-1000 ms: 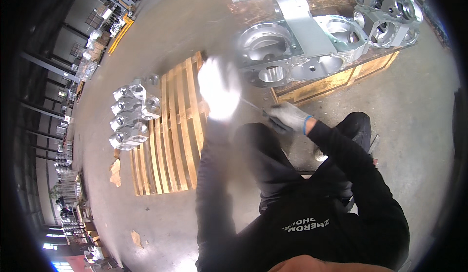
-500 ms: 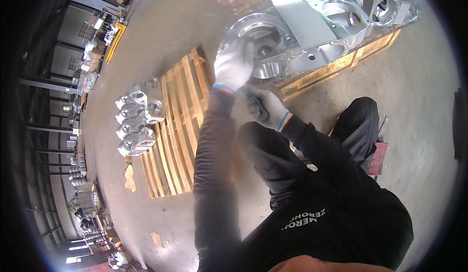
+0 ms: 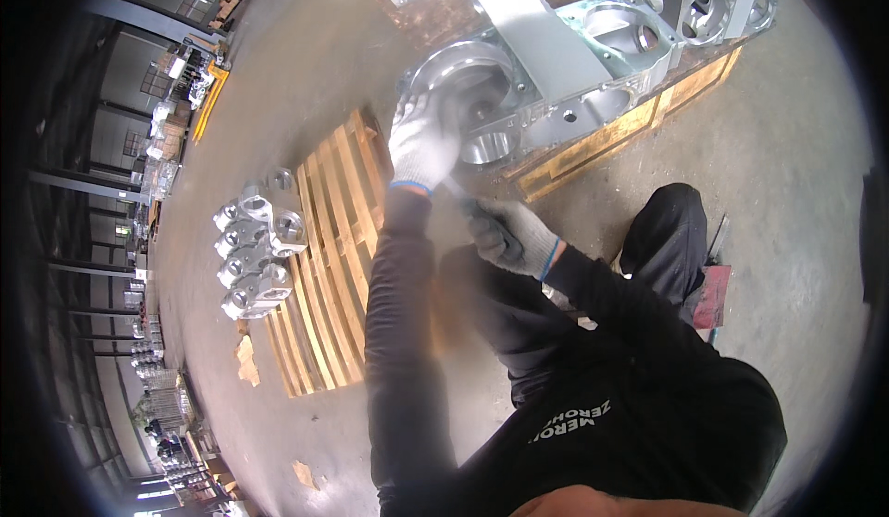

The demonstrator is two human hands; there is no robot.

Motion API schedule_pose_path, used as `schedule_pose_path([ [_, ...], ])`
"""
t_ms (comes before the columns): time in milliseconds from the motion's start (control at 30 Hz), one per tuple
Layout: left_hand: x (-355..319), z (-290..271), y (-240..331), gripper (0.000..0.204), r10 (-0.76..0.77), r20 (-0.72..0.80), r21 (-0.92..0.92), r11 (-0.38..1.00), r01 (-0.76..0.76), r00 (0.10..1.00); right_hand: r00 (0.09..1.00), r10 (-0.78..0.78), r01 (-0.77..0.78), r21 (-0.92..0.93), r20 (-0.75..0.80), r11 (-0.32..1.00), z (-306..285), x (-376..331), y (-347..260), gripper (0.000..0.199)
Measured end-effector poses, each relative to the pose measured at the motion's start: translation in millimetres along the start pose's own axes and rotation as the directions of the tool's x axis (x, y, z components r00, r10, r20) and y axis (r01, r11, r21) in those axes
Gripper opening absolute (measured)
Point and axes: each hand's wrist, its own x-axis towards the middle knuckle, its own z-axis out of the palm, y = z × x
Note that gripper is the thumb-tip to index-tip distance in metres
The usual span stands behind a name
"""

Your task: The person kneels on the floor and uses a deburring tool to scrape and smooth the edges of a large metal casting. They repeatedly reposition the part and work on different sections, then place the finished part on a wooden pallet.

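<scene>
Bright, hazy ctr — fisheye warp, blk rim

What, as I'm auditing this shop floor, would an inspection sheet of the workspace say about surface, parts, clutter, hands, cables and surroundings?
Surface: brown wooden crate top, marked and stained.
Job's things: large silvery casting with round bores, on the crate top; slim tool, blurred.
Clutter: torn cardboard scraps on the floor, left.
Hands: both gloved; left hand at the casting's near-left corner, contact unclear; right hand seems closed around the slim tool.
Cables: nothing seen.
Surroundings: slatted pallet, smaller castings by its left side, yellow equipment farther off.
</scene>
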Motion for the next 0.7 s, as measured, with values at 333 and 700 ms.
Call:
schedule_pose_path([
  [333, -1.6, 2.4, -3.9, 0.046, -0.061, -0.006, -0.066, 0.996, 0.060, 0.998, 0.830, -0.384, 0.533, -0.781, 0.406, 0.326, -35.5, -17.5, -7.2, 0.033],
  [700, -6.1, 10.0, -0.4, 0.037, -0.023, -0.201, -0.064, 0.998, 0.011, 0.979, 0.629, -0.765, 0.435, -0.878, 0.138, 0.199, -17.6, -210.9, -60.1, 0.043],
])
